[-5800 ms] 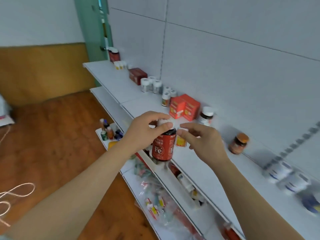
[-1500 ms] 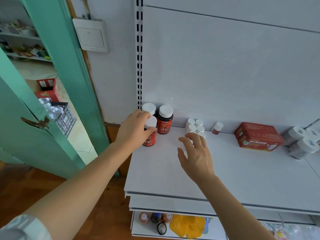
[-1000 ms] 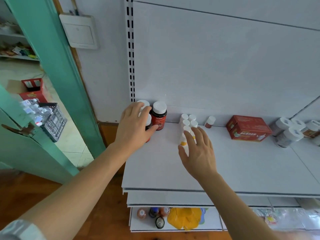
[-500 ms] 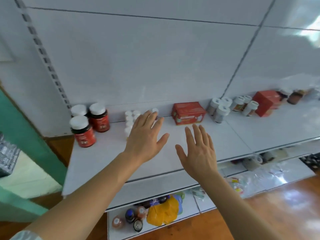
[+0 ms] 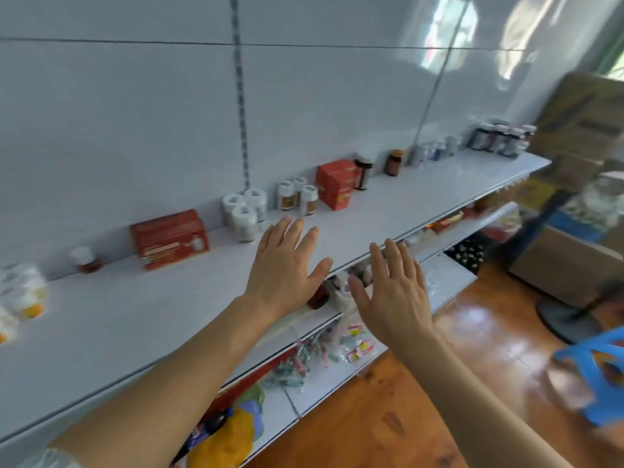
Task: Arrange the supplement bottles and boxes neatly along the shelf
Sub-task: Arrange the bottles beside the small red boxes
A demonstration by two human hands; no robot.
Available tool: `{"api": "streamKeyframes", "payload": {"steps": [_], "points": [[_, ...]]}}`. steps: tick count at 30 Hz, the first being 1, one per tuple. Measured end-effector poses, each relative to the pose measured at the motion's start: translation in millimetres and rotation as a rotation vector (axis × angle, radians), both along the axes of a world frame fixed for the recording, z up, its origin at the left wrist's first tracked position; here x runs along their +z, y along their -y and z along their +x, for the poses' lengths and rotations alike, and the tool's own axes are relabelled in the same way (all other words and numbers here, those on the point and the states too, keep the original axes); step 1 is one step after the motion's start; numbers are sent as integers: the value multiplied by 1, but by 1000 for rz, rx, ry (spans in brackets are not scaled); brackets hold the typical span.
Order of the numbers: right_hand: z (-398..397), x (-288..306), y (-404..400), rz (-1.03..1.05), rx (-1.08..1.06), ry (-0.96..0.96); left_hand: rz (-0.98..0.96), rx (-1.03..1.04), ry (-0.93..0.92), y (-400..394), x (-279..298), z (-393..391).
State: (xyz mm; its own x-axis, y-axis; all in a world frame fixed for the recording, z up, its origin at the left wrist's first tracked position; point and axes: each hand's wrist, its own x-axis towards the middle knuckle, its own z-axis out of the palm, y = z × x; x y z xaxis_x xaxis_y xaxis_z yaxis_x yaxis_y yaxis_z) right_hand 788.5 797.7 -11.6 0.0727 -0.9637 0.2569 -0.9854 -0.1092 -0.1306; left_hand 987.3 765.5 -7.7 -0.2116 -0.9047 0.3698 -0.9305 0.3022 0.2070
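Both hands hover flat over the white shelf [image 5: 422, 194] with nothing in either grip: the left hand [image 5: 283, 265] is spread wide, fingers straight, above the shelf's front part, and the right hand [image 5: 395, 292] is equally wide and flat, out past the shelf's front edge. Along the back of the shelf, from left to right, stand a blurred cluster of small white-capped bottles [image 5: 20, 295] with orange contents, a single small red bottle [image 5: 84, 260] with a white cap, a low red box [image 5: 169, 238] lying flat, three white bottles [image 5: 244, 211] packed together, three white-capped brown-labelled bottles [image 5: 297, 195], an upright red box [image 5: 337, 184], a dark bottle [image 5: 363, 172] just beside it, and an amber bottle [image 5: 394, 162] standing apart. Farther right sit a blurred group of pale bottles [image 5: 435, 150] and a row of dark jars [image 5: 499, 138] near the shelf's end. Below, a lower shelf [image 5: 324, 376] holds packets and small goods.
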Motion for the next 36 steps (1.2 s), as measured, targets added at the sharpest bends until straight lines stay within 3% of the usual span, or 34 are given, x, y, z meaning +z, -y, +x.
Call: {"api": "streamKeyframes", "payload": {"steps": [22,36], "points": [[-402,10,208,-17,-503,-14,-25,-497,-2,306,13,-446],[-660,7,382,-25,-395,23,52,-393,-17,475,3,-684]]}}
